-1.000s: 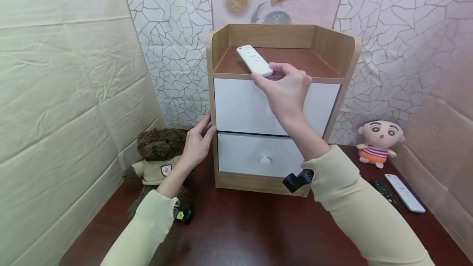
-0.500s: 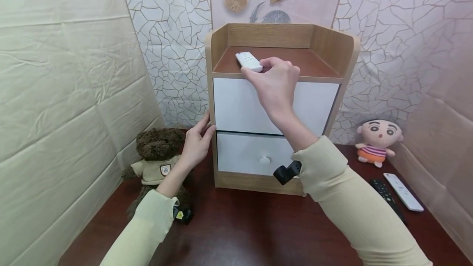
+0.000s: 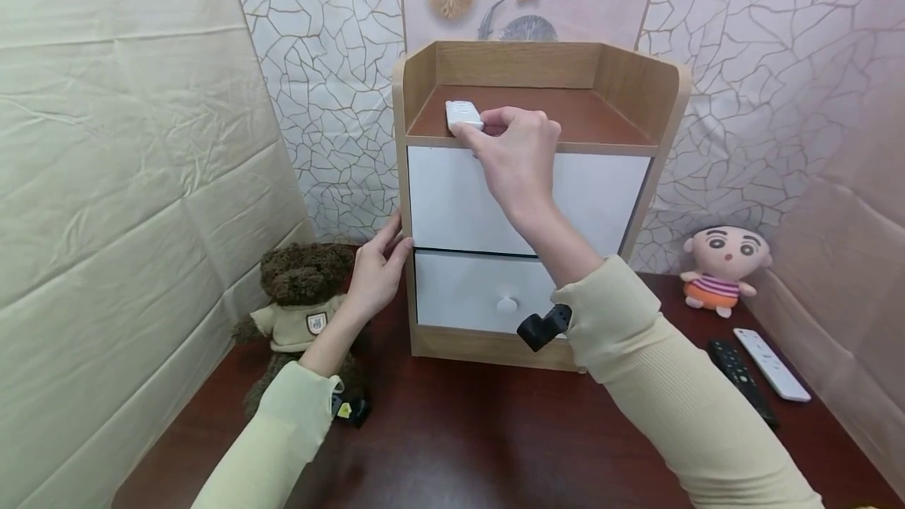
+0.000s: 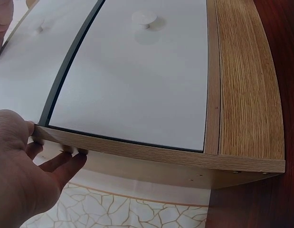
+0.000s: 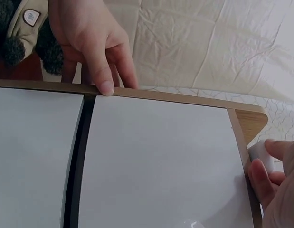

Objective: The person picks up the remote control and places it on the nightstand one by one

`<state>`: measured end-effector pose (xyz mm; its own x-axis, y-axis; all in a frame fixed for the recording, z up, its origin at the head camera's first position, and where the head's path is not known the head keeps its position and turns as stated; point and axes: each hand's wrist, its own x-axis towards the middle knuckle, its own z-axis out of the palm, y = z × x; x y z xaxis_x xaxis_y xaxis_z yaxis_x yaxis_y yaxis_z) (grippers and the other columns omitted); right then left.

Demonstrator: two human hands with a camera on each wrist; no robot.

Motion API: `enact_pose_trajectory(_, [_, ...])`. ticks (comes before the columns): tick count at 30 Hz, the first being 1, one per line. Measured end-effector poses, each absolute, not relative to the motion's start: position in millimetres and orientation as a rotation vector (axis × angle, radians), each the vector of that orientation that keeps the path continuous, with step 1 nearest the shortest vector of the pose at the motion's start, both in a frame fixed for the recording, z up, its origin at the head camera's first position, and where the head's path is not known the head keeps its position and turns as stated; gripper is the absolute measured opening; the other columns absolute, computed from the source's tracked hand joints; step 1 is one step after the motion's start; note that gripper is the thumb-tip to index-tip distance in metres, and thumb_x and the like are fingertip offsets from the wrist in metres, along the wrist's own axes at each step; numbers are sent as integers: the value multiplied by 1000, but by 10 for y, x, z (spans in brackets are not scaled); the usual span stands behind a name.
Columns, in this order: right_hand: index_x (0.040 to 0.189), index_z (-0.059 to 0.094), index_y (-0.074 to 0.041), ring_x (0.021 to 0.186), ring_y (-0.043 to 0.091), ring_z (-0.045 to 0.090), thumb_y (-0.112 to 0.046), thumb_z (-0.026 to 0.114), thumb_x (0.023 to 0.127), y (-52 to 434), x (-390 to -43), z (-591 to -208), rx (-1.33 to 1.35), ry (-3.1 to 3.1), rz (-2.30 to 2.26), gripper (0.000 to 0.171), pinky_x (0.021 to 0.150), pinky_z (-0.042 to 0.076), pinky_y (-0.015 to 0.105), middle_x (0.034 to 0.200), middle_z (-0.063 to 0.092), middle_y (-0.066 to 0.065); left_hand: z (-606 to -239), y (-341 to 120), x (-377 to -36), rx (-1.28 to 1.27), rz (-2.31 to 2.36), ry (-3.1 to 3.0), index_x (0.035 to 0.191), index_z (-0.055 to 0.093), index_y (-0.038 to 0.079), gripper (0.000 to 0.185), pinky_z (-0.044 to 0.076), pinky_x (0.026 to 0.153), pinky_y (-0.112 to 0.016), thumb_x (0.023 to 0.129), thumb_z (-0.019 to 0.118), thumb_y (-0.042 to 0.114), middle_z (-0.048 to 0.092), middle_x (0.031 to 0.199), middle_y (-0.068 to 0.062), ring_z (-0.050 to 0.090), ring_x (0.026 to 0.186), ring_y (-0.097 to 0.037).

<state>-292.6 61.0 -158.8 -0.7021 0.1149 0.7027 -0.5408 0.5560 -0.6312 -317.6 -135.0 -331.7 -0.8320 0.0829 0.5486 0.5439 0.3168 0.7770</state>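
On top of the small wooden cabinet [image 3: 540, 203], near its front left corner, lies a white remote [image 3: 463, 115]. Right hand [image 3: 519, 155] is up at the shelf edge, fingers curled over the remote's near end, thumb beneath; grasp looks light. From the right wrist view only a sliver of the remote [image 5: 261, 156] shows past the fingertips, so whether it rests fully on the shelf or is partly lifted cannot be told for sure.

Left hand [image 3: 375, 273] lies flat against the cabinet's left side at the seam between the two white drawers, fingers straight, thumb on the front edge; steadying, not gripping. Left wrist view confirms fingers pressed along the side panel [image 4: 137, 156].

Both drawers closed; lower drawer knob [image 3: 507, 305] untouched.

Progress, as judged: remote is on the top shelf and appears placed; the hand has not yet let go.

Around: brown teddy bear [image 3: 300, 297] left of the cabinet, cartoon doll [image 3: 723, 269] right, black remote [image 3: 738, 371] and a second white remote [image 3: 771, 365] on the dark table [image 3: 452, 446].
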Motion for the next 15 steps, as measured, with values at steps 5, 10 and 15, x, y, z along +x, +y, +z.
enact_pose_trajectory(5, [109, 79, 3, 75, 16, 74, -17, 81, 91, 609, -2931, -1572, 370, -2043, 1253, 27, 66, 52, 20, 95, 78, 13, -3314, -1344, -3173, -548, -1539, -2178, 160, 33, 6, 55, 46, 109, -41, 109, 53, 13, 36, 161, -12, 47, 140, -32])
enact_pose_trajectory(10, [106, 79, 2, 65, 12, 72, -14, 78, 92, 603, -2950, -1544, 350, -2048, 1298, 22, 64, 50, 20, 90, 78, 11, -3309, -1330, -3174, -538, -1548, -2175, 161, 30, 5, 57, 46, 109, -43, 109, 53, 9, 35, 161, -13, 47, 140, -34])
enact_pose_trajectory(15, [104, 80, 1, 63, 11, 71, -15, 79, 90, 592, -2971, -1526, 332, -2049, 1316, 21, 64, 51, 21, 87, 77, 10, -3315, -1331, -3172, -544, -1541, -2175, 161, 31, 5, 56, 46, 109, -42, 109, 53, 10, 35, 162, -12, 47, 140, -33])
